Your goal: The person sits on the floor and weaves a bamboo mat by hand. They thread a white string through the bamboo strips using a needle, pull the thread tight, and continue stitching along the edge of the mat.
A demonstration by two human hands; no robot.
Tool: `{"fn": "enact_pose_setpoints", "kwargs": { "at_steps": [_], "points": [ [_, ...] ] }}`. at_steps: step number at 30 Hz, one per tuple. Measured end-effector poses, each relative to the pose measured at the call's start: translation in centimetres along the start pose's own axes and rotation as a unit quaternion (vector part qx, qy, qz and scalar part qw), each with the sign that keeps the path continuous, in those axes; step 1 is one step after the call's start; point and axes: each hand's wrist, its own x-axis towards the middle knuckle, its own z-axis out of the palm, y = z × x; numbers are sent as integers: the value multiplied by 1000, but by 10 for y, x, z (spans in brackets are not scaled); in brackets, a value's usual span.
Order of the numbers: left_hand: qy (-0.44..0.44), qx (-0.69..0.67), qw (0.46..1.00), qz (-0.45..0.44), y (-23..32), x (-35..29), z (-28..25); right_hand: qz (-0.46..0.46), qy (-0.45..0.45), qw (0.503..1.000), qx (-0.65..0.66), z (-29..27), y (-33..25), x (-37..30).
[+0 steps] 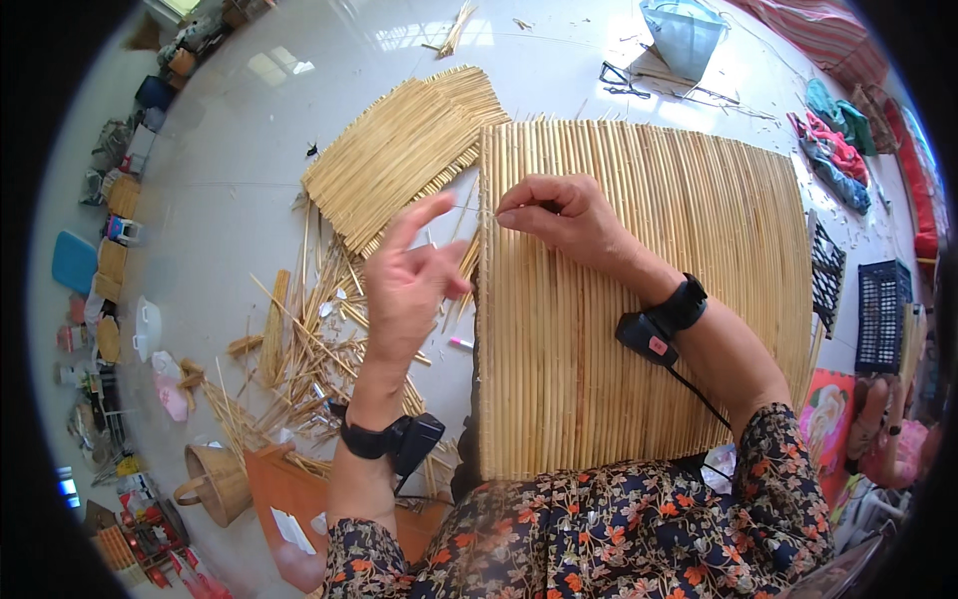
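A large mat of pale reeds bound side by side point(679, 299) lies in front of me on the floor. My right hand point(559, 215) rests on the mat's upper left part, thumb and fingers pinched together near the left edge, apparently on a thin thread or needle too fine to make out. My left hand point(409, 285) is raised just left of the mat's edge, fingers spread and curled, touching nothing I can see. Both wrists wear black bands with small black devices.
A smaller reed mat point(399, 150) lies on the floor beyond the left hand. Loose reed stalks and scraps point(299, 349) litter the floor at left. A woven basket point(215, 484) stands lower left. Dark crates point(878, 309) and cloth lie right.
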Motion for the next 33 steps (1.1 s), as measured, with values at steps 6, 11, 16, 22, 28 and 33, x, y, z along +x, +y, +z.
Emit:
{"fn": "enact_pose_setpoints", "kwargs": {
  "at_steps": [6, 11, 16, 22, 28, 33],
  "points": [
    [-55, 50, 996, 48, -14, 17, 13, -89, 42, 993, -67, 0, 0, -6],
    [29, -14, 999, 5, -19, 18, -6, -84, 95, 988, -82, -3, -1, -6],
    [37, 33, 998, 43, -17, 13, 9, -102, 106, 956, -253, 1, -2, -4],
    [35, 67, 993, 87, -12, 14, 19, 16, -29, 999, -15, 12, -27, -6],
    [41, 103, 991, 70, -13, 14, 18, 2, 79, 995, -63, 8, -4, -4],
    [-2, 236, 970, 67, -40, 10, 18, -20, 134, 982, -132, 10, 2, -1]
  ]
}}
